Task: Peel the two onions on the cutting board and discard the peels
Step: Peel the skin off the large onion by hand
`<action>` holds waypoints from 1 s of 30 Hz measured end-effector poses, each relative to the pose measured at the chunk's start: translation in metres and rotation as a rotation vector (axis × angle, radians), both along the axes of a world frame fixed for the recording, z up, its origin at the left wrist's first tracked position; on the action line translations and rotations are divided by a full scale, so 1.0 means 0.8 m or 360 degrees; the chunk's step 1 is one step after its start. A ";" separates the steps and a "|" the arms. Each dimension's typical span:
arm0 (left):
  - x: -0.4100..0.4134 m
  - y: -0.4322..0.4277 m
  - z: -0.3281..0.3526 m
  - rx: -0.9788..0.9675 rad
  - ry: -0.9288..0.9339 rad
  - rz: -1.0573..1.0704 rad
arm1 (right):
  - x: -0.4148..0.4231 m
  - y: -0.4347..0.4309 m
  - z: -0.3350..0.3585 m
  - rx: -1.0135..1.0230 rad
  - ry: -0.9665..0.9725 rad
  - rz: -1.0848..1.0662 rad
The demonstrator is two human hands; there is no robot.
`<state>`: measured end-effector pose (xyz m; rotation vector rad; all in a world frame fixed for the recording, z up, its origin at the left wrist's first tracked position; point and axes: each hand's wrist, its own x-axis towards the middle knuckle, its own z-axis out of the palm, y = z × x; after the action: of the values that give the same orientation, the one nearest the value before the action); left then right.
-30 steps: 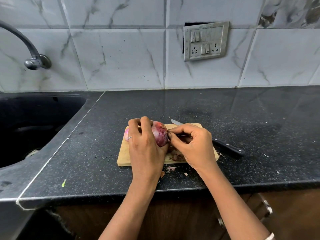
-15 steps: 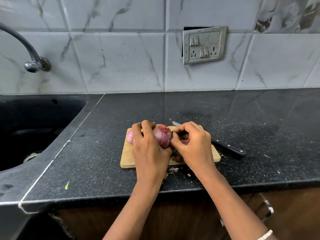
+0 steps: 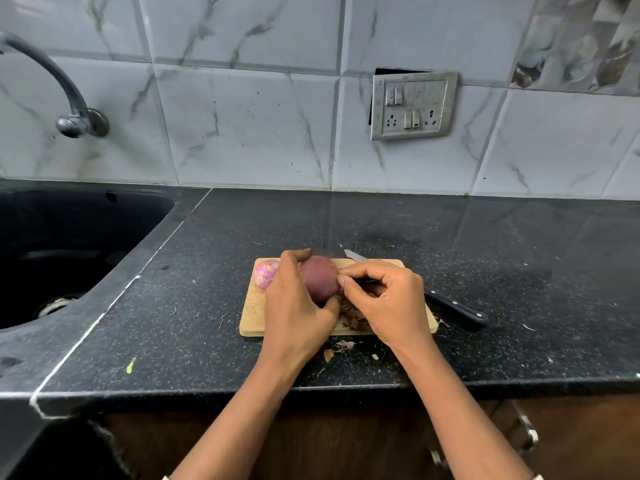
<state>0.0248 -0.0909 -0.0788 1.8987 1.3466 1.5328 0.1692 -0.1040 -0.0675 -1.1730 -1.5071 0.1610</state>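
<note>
Gripping round onion (image 3: 319, 278), left hand (image 3: 294, 306)

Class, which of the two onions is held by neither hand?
The pale pink onion lying at the cutting board's far left corner. The darker red onion is gripped by the left hand, with the right hand pinching at its skin.

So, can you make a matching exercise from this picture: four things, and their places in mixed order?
1. dark red onion
2. pale pink round onion
3. black-handled steel knife
4. dry brown peel scraps

A. wooden cutting board, far left corner
B. in the left hand
C. handle on the black counter
D. board's near side

Pairs: 1-B, 2-A, 3-C, 4-D
</note>
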 end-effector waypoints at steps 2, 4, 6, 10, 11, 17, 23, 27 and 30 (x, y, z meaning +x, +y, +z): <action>-0.003 0.001 -0.002 -0.0007 0.0000 -0.0024 | 0.000 0.001 -0.001 -0.0012 -0.0011 0.0001; -0.005 0.003 -0.003 -0.0023 -0.0001 -0.0050 | 0.000 0.001 -0.001 -0.0023 -0.0007 -0.0010; -0.005 0.005 -0.005 -0.0026 0.0015 -0.0049 | 0.001 0.002 -0.002 -0.0052 0.0007 -0.0003; -0.004 0.006 -0.007 -0.0013 0.0013 -0.0026 | -0.001 0.005 -0.005 -0.0104 -0.0009 -0.0014; -0.003 0.006 -0.008 -0.0015 0.0003 -0.0018 | -0.002 0.005 -0.005 -0.0105 -0.0053 -0.0036; -0.002 0.005 -0.006 -0.0016 -0.0029 0.0009 | -0.005 0.006 -0.006 -0.0112 -0.0229 -0.0137; 0.000 0.003 -0.002 -0.0039 -0.0058 -0.0009 | -0.001 0.002 -0.001 -0.0084 -0.0070 -0.0150; 0.000 0.003 -0.002 -0.0047 -0.0097 -0.0028 | -0.003 -0.004 0.002 -0.0034 0.0105 0.0039; 0.001 0.004 -0.002 -0.0038 -0.0118 -0.0044 | -0.002 -0.008 0.004 0.0183 -0.0082 0.0033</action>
<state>0.0253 -0.0873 -0.0807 1.8204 1.2958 1.5510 0.1680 -0.1106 -0.0640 -1.0772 -1.5534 0.0572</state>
